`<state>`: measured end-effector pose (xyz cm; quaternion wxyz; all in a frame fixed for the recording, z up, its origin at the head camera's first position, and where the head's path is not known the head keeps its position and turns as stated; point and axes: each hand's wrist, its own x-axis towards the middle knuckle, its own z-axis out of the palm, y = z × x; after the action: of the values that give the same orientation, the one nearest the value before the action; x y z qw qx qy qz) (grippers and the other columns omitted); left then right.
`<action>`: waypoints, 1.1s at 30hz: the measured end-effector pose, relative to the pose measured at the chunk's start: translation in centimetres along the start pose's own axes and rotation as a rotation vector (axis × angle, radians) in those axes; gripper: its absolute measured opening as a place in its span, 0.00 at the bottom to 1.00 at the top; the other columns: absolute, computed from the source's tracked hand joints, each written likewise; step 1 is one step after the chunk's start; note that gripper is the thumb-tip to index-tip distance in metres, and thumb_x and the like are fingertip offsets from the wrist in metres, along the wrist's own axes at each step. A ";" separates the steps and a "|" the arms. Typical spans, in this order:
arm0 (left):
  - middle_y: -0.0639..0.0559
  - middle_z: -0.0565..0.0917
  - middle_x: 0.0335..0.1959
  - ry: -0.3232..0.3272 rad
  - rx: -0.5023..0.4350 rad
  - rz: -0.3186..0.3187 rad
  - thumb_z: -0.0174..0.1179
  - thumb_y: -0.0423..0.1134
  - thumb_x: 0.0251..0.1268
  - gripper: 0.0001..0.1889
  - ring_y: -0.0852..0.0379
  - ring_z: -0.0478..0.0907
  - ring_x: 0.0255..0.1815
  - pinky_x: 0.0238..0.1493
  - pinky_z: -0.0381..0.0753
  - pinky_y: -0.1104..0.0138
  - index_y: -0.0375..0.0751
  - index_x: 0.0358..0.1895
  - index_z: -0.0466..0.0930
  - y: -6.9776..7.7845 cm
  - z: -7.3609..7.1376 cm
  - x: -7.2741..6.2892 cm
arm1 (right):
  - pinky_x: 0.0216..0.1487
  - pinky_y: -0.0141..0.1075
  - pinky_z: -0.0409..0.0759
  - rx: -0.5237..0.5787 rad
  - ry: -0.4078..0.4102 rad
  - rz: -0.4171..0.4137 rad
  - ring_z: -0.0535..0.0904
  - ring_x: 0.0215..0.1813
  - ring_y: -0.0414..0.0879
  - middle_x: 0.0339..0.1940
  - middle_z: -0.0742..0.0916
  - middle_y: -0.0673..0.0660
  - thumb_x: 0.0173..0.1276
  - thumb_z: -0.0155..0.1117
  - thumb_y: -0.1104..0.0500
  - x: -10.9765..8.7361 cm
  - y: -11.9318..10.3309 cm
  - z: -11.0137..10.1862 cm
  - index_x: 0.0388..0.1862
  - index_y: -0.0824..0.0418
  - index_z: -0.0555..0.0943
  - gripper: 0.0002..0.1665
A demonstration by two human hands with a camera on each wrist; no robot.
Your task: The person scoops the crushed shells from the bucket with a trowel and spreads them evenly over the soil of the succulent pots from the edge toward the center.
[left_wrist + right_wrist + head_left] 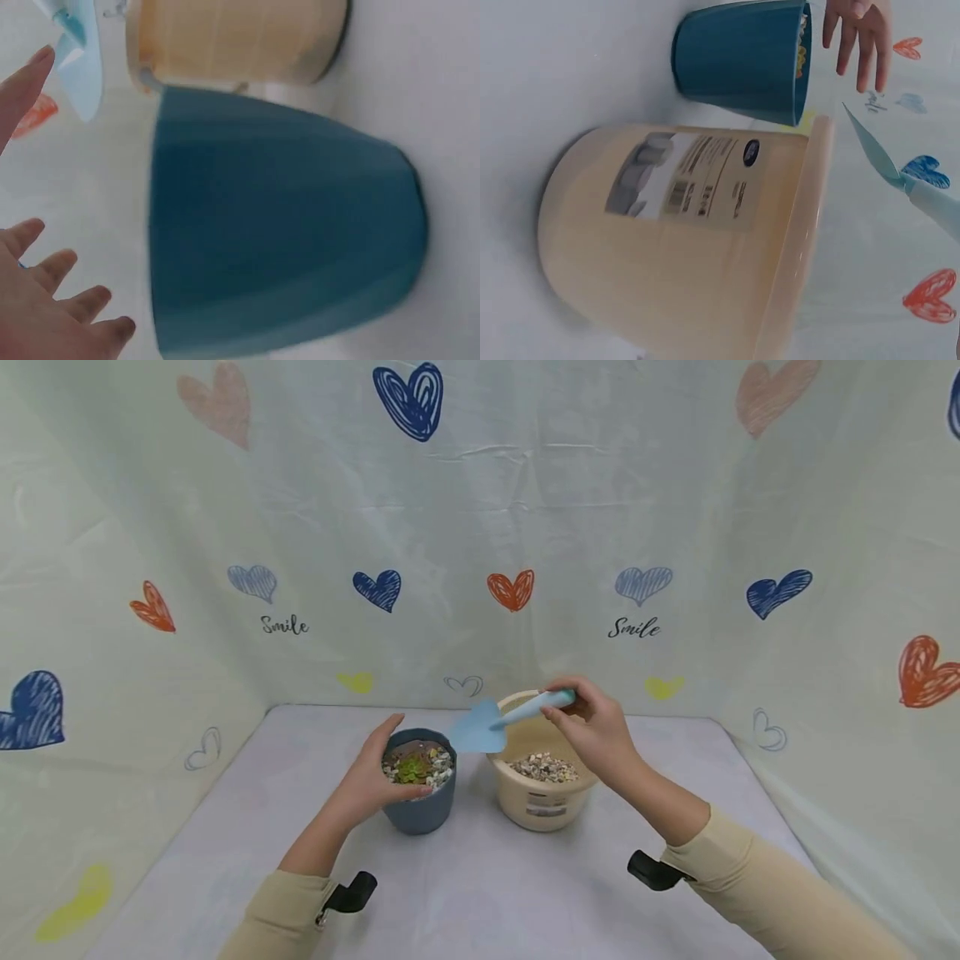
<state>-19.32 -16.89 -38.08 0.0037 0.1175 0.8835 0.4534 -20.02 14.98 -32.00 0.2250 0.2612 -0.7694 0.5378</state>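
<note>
My right hand (600, 735) grips the handle of a light blue trowel (480, 732) above the table, its blade pointing left between the two containers. Beneath it stands a cream plastic tub (517, 802) with mixed small stones (545, 767) inside. To the left is a dark blue flower pot (420, 818) holding a green succulent (412, 768), with white pebbles around the plant. My left hand (365, 783) hovers over the pot's left side with thumb and fingers spread. In the left wrist view its fingers (56, 266) are above the rim, apart from the pot.
A white cloth (480, 902) covers the table. Behind and at both sides hangs a pale curtain (465, 510) printed with hearts. The tub bears a printed label (682, 176) on its outer wall. A black camera mount (352, 893) sits at each wrist.
</note>
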 end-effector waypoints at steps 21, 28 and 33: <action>0.42 0.58 0.75 -0.075 -0.044 0.117 0.81 0.47 0.37 0.60 0.41 0.53 0.74 0.68 0.57 0.40 0.43 0.77 0.54 5.8 7.9 3.8 | 0.42 0.23 0.79 -0.142 0.144 0.031 0.80 0.38 0.34 0.44 0.84 0.64 0.61 0.66 0.76 -3.5 2.3 -6.7 0.46 0.72 0.77 0.14; 0.40 0.65 0.69 -0.062 -0.050 0.140 0.83 0.46 0.34 0.60 0.42 0.60 0.70 0.66 0.62 0.43 0.42 0.76 0.56 5.7 9.1 5.3 | 0.36 0.24 0.80 -0.334 0.054 0.132 0.81 0.36 0.42 0.38 0.85 0.57 0.61 0.68 0.73 -3.9 4.4 -6.5 0.44 0.65 0.79 0.13; 0.39 0.69 0.65 -0.070 -0.080 0.162 0.84 0.42 0.33 0.60 0.41 0.66 0.66 0.65 0.65 0.46 0.39 0.75 0.57 5.4 9.4 5.8 | 0.32 0.28 0.80 -0.383 0.021 0.223 0.79 0.34 0.49 0.38 0.85 0.60 0.61 0.68 0.73 -4.1 5.8 -6.0 0.41 0.65 0.80 0.11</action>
<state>-22.75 -5.15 -38.69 0.0027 0.2042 0.8516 0.4828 -20.27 22.98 -36.76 0.2178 0.1215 -0.8792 0.4060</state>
